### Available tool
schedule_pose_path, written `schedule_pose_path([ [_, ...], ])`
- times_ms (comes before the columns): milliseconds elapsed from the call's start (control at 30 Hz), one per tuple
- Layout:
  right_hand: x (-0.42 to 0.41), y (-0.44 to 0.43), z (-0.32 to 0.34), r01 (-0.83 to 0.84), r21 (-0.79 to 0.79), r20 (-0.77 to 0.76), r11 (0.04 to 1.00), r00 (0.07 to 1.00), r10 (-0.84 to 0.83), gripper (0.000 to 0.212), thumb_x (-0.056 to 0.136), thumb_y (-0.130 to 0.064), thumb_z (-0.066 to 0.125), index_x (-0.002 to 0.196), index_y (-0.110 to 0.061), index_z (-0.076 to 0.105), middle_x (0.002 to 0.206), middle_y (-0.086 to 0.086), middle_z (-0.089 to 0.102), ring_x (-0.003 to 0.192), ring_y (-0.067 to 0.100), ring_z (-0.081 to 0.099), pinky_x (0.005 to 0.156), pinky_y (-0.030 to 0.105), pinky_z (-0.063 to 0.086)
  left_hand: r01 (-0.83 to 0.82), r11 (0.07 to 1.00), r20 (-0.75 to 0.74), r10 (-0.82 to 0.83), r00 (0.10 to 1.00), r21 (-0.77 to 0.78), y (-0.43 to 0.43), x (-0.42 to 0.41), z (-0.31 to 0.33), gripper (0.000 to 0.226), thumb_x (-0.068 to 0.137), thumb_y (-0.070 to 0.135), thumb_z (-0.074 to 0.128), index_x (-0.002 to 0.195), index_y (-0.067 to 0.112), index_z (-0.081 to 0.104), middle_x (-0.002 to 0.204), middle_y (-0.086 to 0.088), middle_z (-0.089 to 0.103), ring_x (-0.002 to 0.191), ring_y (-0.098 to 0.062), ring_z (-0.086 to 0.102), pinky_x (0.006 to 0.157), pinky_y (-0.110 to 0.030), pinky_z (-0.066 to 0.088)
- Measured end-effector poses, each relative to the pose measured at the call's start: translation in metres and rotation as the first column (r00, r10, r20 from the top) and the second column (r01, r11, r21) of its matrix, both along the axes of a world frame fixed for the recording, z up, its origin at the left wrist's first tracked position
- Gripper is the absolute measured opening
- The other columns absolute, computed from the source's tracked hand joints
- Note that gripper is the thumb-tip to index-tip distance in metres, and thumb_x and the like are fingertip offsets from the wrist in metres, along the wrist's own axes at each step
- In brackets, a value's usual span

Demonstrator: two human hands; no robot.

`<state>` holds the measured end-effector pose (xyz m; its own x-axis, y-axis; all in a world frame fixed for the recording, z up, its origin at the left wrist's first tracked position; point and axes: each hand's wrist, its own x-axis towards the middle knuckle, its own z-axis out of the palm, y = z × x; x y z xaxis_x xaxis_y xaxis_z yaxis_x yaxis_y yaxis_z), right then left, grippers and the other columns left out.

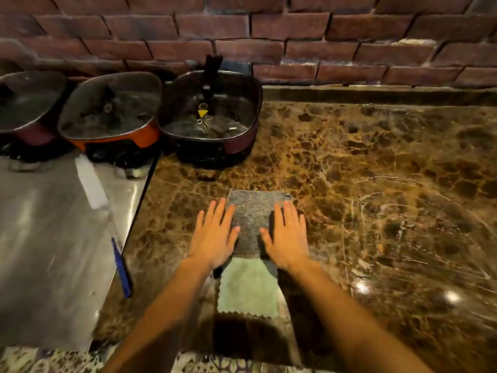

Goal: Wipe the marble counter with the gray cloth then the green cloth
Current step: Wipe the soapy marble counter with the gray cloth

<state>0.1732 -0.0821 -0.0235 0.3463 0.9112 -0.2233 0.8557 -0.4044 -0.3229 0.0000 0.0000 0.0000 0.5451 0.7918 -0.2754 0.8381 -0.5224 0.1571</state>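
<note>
Flat hands [250, 235] on gray cloth [251, 219]

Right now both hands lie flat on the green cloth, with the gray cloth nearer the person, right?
Swapped. The head view shows the left hand and right hand flat on the gray cloth; the green cloth lies nearer the person.

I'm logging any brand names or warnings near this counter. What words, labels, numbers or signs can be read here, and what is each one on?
No readable words or numbers anywhere.
Yellow triangle sticker on the glass lid of the right-hand pan: a sign only, any print too small to read.
Gray cloth, green cloth, blue tool, brick wall: no text visible.
</note>
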Motion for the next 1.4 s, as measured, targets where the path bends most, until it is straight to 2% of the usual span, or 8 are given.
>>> schedule_pose_path([
  [133, -0.026, 0.035, -0.029, -0.059, -0.052, -0.020, 0.997, 0.998, 0.058, 0.076, 0.108, -0.051, 0.029, 0.163, -0.010, -0.006, 0.171, 0.017, -0.009, 0.157, 0.033, -0.010, 0.126, 0.048, -0.006, -0.008, 1.000, 0.019, 0.008, 1.000, 0.006, 0.017, -0.009, -0.023, 0.061, 0.107, 0.044, 0.023, 0.162, 0.020, 0.010, 0.171, -0.003, -0.001, 0.157, -0.024, -0.005, 0.126, -0.047, 0.004],
  [300, -0.026, 0.044, -0.060, -0.073, -0.031, 0.051, 0.997, 0.996, 0.075, 0.082, 0.099, -0.068, 0.004, 0.162, -0.018, -0.013, 0.168, 0.012, -0.021, 0.155, 0.029, -0.021, 0.123, 0.051, -0.016, 0.014, 1.000, 0.046, -0.014, 0.999, 0.003, 0.025, -0.006, -0.043, 0.066, 0.102, 0.049, 0.013, 0.162, 0.020, 0.009, 0.171, -0.004, 0.000, 0.157, -0.024, -0.005, 0.126, -0.047, 0.003],
  [533, 0.008, 0.020, -0.069, -0.030, -0.004, 0.083, 1.000, 0.996, 0.030, 0.079, 0.102, -0.067, 0.017, 0.161, -0.022, -0.011, 0.169, 0.011, -0.016, 0.157, 0.027, -0.017, 0.124, 0.051, -0.013, 0.064, 0.998, 0.119, -0.062, 0.991, -0.016, 0.019, 0.042, -0.053, 0.068, 0.100, 0.049, 0.013, 0.162, 0.020, 0.011, 0.171, -0.003, 0.000, 0.157, -0.025, -0.003, 0.125, -0.046, 0.001],
  [767, 0.076, -0.032, -0.062, 0.081, -0.036, 0.089, 0.996, 0.993, -0.077, 0.080, 0.099, -0.073, 0.011, 0.162, -0.029, -0.011, 0.168, 0.013, -0.022, 0.154, 0.029, -0.025, 0.125, 0.056, -0.009, 0.150, 0.989, 0.116, -0.150, 0.982, 0.009, -0.002, 0.109, -0.063, 0.067, 0.103, 0.049, 0.014, 0.162, 0.019, 0.010, 0.171, -0.003, 0.003, 0.157, -0.027, 0.001, 0.126, -0.051, 0.006],
  [967, 0.119, -0.062, -0.062, 0.129, -0.045, 0.092, 0.991, 0.988, -0.124, 0.077, 0.096, -0.077, 0.006, 0.159, -0.040, -0.017, 0.166, 0.013, -0.027, 0.152, 0.030, -0.030, 0.124, 0.057, -0.011, 0.136, 0.991, 0.107, -0.137, 0.985, 0.021, -0.015, 0.163, -0.073, 0.067, 0.102, 0.050, 0.011, 0.162, 0.021, 0.008, 0.171, -0.003, 0.001, 0.156, -0.029, 0.000, 0.124, -0.056, 0.003],
  [1033, 0.131, -0.063, -0.063, 0.145, -0.034, 0.097, 0.989, 0.985, -0.141, 0.076, 0.095, -0.078, 0.006, 0.159, -0.042, -0.016, 0.166, 0.014, -0.027, 0.152, 0.030, -0.030, 0.124, 0.057, -0.011, 0.119, 0.993, 0.106, -0.121, 0.987, 0.026, -0.015, 0.179, -0.076, 0.069, 0.100, 0.052, 0.008, 0.162, 0.022, 0.008, 0.170, -0.002, 0.001, 0.156, -0.030, -0.001, 0.123, -0.058, 0.001],
  [1200, 0.167, -0.044, -0.064, 0.166, -0.066, 0.128, 0.984, 0.979, -0.157, 0.076, 0.095, -0.079, 0.008, 0.156, -0.046, -0.022, 0.164, 0.014, -0.032, 0.150, 0.031, -0.035, 0.122, 0.057, -0.016, 0.060, 0.998, 0.087, -0.061, 0.994, 0.021, -0.013, 0.206, -0.086, 0.072, 0.095, 0.058, -0.008, 0.160, 0.026, -0.006, 0.169, 0.002, -0.014, 0.154, -0.026, -0.017, 0.122, -0.059, -0.011],
  [1400, 0.226, 0.012, -0.063, 0.170, -0.086, 0.135, 0.982, 0.978, -0.157, 0.078, 0.092, -0.082, 0.010, 0.156, -0.049, -0.018, 0.166, 0.013, -0.028, 0.152, 0.032, -0.031, 0.122, 0.057, -0.017, 0.037, 0.998, 0.099, -0.042, 0.994, 0.050, -0.004, 0.236, -0.093, 0.067, 0.096, 0.057, -0.007, 0.157, 0.029, -0.013, 0.167, 0.003, -0.019, 0.153, -0.025, -0.022, 0.119, -0.060, -0.014],
])
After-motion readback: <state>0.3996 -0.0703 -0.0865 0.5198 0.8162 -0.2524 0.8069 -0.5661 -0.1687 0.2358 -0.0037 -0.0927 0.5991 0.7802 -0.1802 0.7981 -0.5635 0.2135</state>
